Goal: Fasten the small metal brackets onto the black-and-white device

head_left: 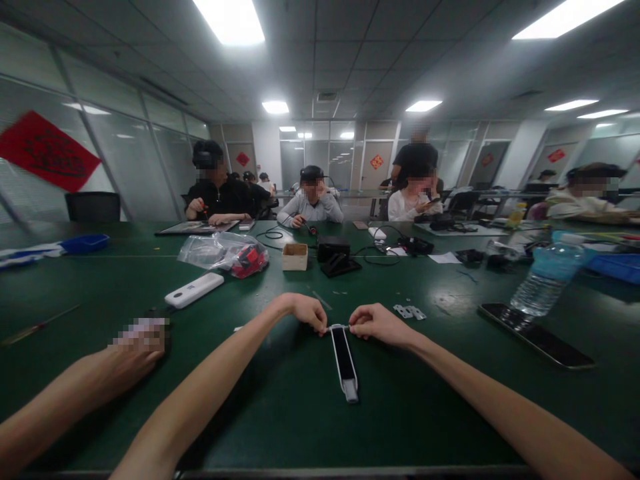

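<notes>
A long, narrow strip-shaped object (344, 357) with a white frame and a black middle lies on the green table. My left hand (307, 312) is closed at the left of its far end, fingertips pinching a thin pale piece (329, 329) that crosses there. From the other side, my right hand (373, 323) has its fingers pinched at the right end of the same far edge. What exactly its fingertips hold is too small to make out. Right of my right hand lie several small grey metal plates (410, 311).
Another person's hand (143, 340) rests on the left, near a white device (194, 291) and a screwdriver (30, 331). Farther back are a plastic bag (210, 252), a small box (295, 257) and a black box (333, 249). A phone (537, 335) and water bottle (543, 277) stand right.
</notes>
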The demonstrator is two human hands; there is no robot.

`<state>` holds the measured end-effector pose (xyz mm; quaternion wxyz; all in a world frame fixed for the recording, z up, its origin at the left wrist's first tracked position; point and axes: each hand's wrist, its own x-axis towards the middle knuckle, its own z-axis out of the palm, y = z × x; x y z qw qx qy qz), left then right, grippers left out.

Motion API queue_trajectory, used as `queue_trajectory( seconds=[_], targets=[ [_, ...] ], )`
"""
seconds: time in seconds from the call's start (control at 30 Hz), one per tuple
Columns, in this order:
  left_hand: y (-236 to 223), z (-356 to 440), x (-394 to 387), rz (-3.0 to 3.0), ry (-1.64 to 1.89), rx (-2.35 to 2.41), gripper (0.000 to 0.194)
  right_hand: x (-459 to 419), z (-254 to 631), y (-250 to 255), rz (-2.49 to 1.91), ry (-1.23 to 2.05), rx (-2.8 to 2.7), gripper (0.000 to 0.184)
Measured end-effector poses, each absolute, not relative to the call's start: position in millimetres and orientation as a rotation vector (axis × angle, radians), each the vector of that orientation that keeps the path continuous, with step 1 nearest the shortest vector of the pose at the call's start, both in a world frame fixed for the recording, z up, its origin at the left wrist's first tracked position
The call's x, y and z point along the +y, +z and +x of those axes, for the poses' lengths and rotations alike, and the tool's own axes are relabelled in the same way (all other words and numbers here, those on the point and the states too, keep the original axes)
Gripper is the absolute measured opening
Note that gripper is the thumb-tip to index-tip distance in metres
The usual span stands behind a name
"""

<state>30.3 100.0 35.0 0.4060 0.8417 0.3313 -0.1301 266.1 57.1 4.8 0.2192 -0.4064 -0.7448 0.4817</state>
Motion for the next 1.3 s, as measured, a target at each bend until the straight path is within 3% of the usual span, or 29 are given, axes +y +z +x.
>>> queue_trajectory(
  seconds=[0.2,0.5,0.77,0.93,1.3],
  targets=[
    [37.1,32.0,99.5,2.153,-0.342,0.818,0.011,52.6,260.2,5.1,-1.144,1.204,-2.136,0.026],
    [42.8,32.9,94.7,2.151,-0.345,0.861,0.011,52.2,273.7,27.9,-1.044,0.672,-2.484,0.026],
    [42.3,33.6,95.2,2.126,-0.357,0.855,0.012,90.4,330.8,42.0,-1.517,0.114,-2.553,0.017],
    [43.6,33.8,93.8,2.116,-0.330,0.862,0.011,97.0,349.0,40.7,-1.799,0.087,-2.584,0.016],
    [50.3,33.8,85.4,2.069,-0.274,0.924,0.010,103.7,358.9,38.0,-1.996,0.054,-2.518,0.017]
  ],
)
